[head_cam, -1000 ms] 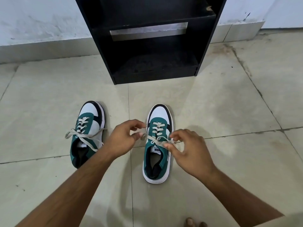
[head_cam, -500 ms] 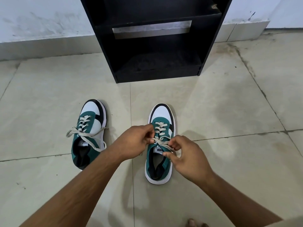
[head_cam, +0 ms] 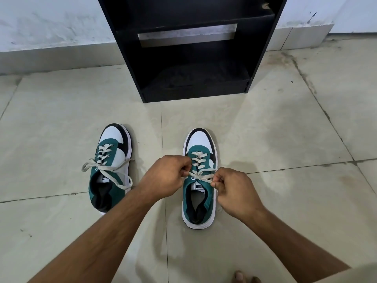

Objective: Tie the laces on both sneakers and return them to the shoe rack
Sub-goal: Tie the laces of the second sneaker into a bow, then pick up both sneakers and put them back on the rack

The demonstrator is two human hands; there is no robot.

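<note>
Head view: a person crouches over two green, white and black sneakers on a tiled floor [head_cam: 285, 139], both toes aimed at the black shoe rack [head_cam: 193, 58] standing against the wall. The right sneaker [head_cam: 199, 203] lies almost directly below the rack's open bottom shelf, its long axis running straight toward the opening; the left sneaker [head_cam: 110, 180] sits well apart, off to the rack's left side, angled slightly.

Both hands work at the right sneaker's tongue. The left hand [head_cam: 163, 178] is curled closed, fingers pinching one lace end on the shoe's left side. The right hand [head_cam: 234, 190] is also closed, thumb and forefinger pinching the other end just at the shoe's right edge. The lace [head_cam: 199, 177] crosses between them over the top eyelets, pulled outward to both sides across the shoe's width. This looks like the first crossover being drawn snug; no bow loops show yet.

Laces on the left sneaker [head_cam: 106, 170] trail loose over its sides onto the floor, apparently crossed once but without a bow.

Curled knuckles hide how much lace each hand holds, and whether the ends are wrapped round a finger cannot be told. The rack's top is cut off by the frame. Toes of a bare foot [head_cam: 244, 278] show at the bottom edge.
</note>
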